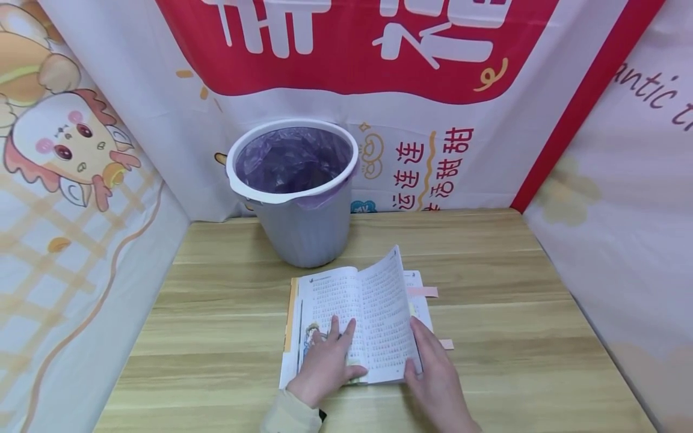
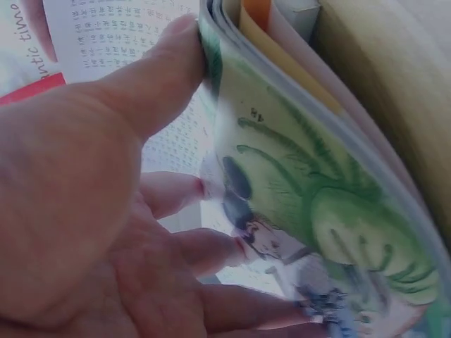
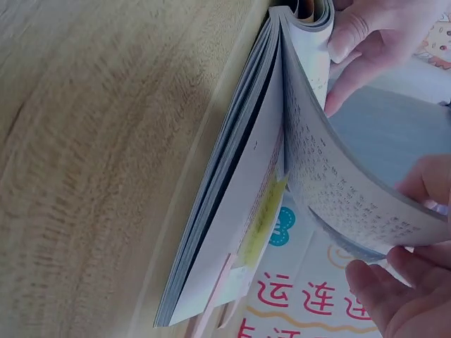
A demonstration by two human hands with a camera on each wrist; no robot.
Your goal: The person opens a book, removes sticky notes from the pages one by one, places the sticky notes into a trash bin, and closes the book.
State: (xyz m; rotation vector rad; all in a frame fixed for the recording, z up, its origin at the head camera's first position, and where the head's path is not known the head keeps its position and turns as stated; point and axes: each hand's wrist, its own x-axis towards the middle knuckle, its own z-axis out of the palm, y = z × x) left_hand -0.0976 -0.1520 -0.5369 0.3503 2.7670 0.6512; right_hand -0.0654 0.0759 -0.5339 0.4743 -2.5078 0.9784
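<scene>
Prob light, floppy book [image 1: 331, 288], easily creased: L hand [image 1: 327, 365] spread atop, R hand [image 1: 437, 376] pinching lifted pgs [image 1: 385, 307], best by outer edge.

Illumination on the tabletop [image 1: 514, 361] is bright, diffuse and even where I stand. The bin [image 1: 308, 234] darkens inside; faint glints mark its liner [image 1: 295, 159]. Head view: the book [image 1: 387, 319] lacks fine detail. Left wrist view: hazy, left hand [image 2: 106, 211] soft. Right wrist view: dimmer, wood grain smeared.
</scene>
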